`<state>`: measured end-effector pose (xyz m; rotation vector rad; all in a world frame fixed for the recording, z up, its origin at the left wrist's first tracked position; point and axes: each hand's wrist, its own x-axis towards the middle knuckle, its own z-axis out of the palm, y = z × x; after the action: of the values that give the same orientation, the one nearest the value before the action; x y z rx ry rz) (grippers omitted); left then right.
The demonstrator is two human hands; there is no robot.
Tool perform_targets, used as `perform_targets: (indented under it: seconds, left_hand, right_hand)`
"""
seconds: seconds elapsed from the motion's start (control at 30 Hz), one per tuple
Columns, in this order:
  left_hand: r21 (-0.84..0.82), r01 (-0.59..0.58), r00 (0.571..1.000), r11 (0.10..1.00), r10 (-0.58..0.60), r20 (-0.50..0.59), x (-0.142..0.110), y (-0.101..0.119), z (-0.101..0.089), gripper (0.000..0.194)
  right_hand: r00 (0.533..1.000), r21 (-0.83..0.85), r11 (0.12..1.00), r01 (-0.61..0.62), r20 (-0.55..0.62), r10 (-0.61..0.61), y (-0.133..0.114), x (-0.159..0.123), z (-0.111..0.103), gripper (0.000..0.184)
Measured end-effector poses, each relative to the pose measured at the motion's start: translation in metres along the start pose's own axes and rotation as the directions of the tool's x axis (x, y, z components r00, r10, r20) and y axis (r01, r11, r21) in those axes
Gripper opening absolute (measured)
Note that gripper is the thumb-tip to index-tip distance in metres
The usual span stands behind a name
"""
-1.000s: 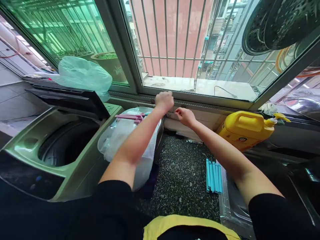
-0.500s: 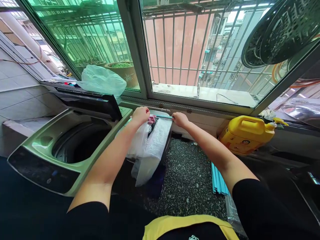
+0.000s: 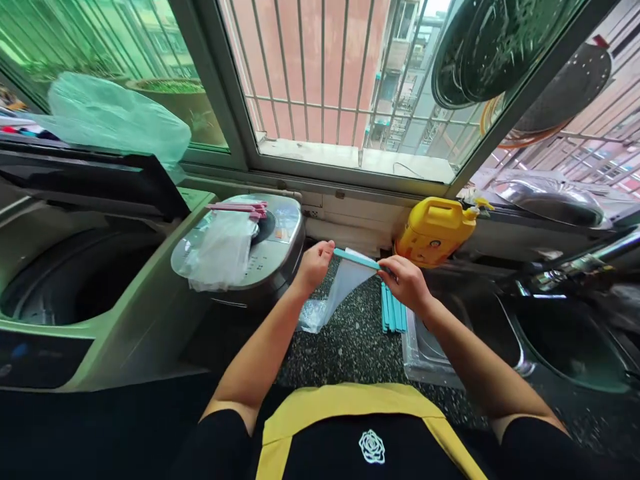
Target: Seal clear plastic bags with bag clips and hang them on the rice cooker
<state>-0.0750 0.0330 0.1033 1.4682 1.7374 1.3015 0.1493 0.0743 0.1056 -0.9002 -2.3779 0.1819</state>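
A light blue bag-sealing clip [image 3: 357,259] runs along the top edge of a clear plastic bag [image 3: 340,288], which hangs down to the counter. My left hand [image 3: 315,268] pinches the clip's left end. At its right end, the fingers of my right hand [image 3: 406,283] are closed on it too. Just below my right hand lies a stack of blue sealing clips [image 3: 393,310]. To the left, pink clips [image 3: 250,208] and flat clear bags [image 3: 223,250] rest on the lid of a rounded silver appliance [image 3: 286,223].
A washing machine [image 3: 115,333] with raised lid stands at the left. Behind my right hand is a yellow jug [image 3: 435,230]. More clear plastic [image 3: 425,353] lies at the right of the speckled counter [image 3: 345,353], beside a sink [image 3: 480,313]. Barred windows rise behind.
Both hands have come back from over the silver appliance to above the counter, bringing the blue clip and bag along. The view has shifted right.
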Motion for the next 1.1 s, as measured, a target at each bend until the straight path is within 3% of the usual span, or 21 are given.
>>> perform_targets:
  seconds: [0.13,0.23,0.33,0.43,0.5,0.6,0.73,0.83,0.9,0.97,1.1]
  left_hand:
    - [-0.236,0.157,0.986,0.959,-0.137,0.098,-0.065,-0.031,0.055,0.044]
    - [-0.137,0.22,0.961,0.966,-0.19,0.2,-0.102,-0.058,0.073,0.043]
    - [0.233,0.144,0.954,0.962,-0.198,0.224,-0.122,-0.089,0.068,0.04]
    - [0.554,0.086,0.954,0.828,-0.228,0.193,-0.129,-0.118,0.05,0.034]
    - [0.631,0.119,0.938,0.767,-0.294,0.181,-0.131,-0.131,0.042,0.034]
    - [0.634,0.16,0.916,0.756,-0.354,0.19,-0.134,-0.139,0.04,0.035]
    - [0.437,0.129,0.953,0.89,-0.233,0.193,-0.141,-0.13,0.053,0.031]
    - [0.029,0.26,0.942,0.965,-0.26,0.214,-0.148,-0.121,0.069,0.038]
    - [-0.236,0.434,0.891,0.869,-0.377,0.252,-0.154,-0.116,0.079,0.042]
    - [-0.387,0.544,0.838,0.745,-0.462,0.291,-0.159,-0.112,0.087,0.043]
    - [-0.439,0.582,0.813,0.685,-0.498,0.3,-0.168,-0.107,0.095,0.044]
  right_hand:
    - [0.992,0.029,0.995,-0.096,0.09,0.093,-0.007,-0.08,0.01,0.023]
    - [0.955,0.053,0.983,-0.175,0.254,0.156,-0.012,-0.129,0.034,0.025]
    - [0.874,0.008,0.97,-0.244,0.435,0.217,-0.022,-0.153,0.064,0.025]
    - [0.791,-0.088,0.958,-0.274,0.546,0.277,-0.035,-0.149,0.09,0.025]
    - [0.757,-0.137,0.954,-0.267,0.583,0.295,-0.042,-0.141,0.1,0.025]
    - [0.74,-0.161,0.956,-0.245,0.606,0.292,-0.043,-0.133,0.104,0.026]
    - [0.813,-0.095,0.971,-0.221,0.532,0.237,-0.031,-0.144,0.094,0.028]
    - [0.888,0.002,0.986,-0.164,0.435,0.147,-0.018,-0.156,0.083,0.029]
    - [0.918,0.05,0.991,-0.121,0.385,0.093,-0.013,-0.163,0.078,0.03]
    - [0.935,0.082,0.992,-0.094,0.349,0.06,-0.011,-0.168,0.075,0.03]
    - [0.956,0.149,0.984,-0.094,0.289,0.048,-0.014,-0.174,0.074,0.028]
